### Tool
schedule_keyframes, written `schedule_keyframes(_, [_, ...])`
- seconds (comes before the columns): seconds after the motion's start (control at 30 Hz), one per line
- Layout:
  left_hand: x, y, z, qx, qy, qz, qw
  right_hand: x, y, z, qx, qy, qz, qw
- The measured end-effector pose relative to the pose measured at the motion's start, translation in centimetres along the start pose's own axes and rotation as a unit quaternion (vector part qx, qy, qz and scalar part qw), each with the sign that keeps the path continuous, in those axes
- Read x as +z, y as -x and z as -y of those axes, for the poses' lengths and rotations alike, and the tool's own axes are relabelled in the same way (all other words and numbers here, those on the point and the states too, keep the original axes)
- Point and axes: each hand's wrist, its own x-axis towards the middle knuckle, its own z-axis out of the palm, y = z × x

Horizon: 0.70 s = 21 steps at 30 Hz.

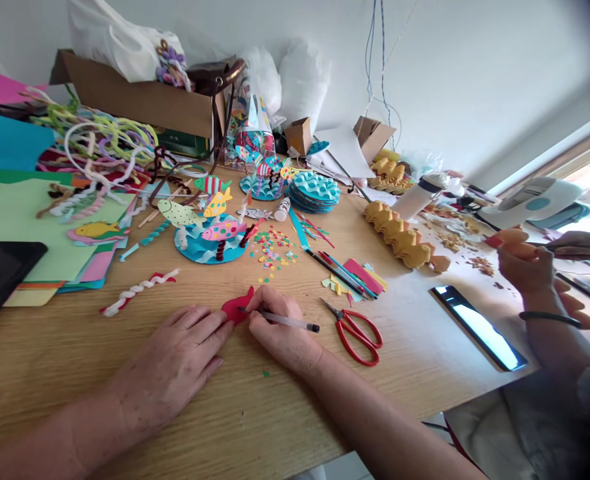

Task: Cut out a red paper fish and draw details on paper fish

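Observation:
My right hand (282, 327) is closed around a gel pen (289, 321), its tip on a small red paper fish (235, 309). My left hand (187, 353) lies flat on the table, fingertips resting on the fish's left edge. Red-handled scissors (359, 333) lie slightly open to the right of my right hand. Left of my hands is a twisted white pipe cleaner (137, 292) with red paper under it. Behind the hands stands a blue wavy paper disc (209, 248) carrying several decorated paper fish. Punched paper dots (272, 250) are scattered beside it.
A co-worker's hand (519, 267) holds an egg-carton piece at right, near a phone (479, 327). Farther back are an egg-carton strip (399, 237) and stacked blue discs (315, 191). Coloured paper (19, 220), pipe cleaners (109, 143) and a black tablet (5, 273) lie at left.

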Motion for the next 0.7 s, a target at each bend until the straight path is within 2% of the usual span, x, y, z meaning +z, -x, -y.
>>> schedule_keyframes(0.27, [-0.14, -0.05, -0.04, -0.006, 0.002, 0.014, 1.0, -0.09, 0.04, 0.03, 0.003, -0.008, 0.011, 1.0])
schedule_keyframes(0.5, [-0.23, -0.12, -0.01, -0.002, 0.0, 0.017, 1.0, -0.19, -0.09, -0.06, -0.001, -0.036, -0.015, 0.999])
schedule_keyframes(0.7, [-0.43, -0.24, -0.07, 0.004, -0.009, 0.016, 1.0, -0.17, -0.11, 0.11, 0.01, -0.008, -0.006, 1.0])
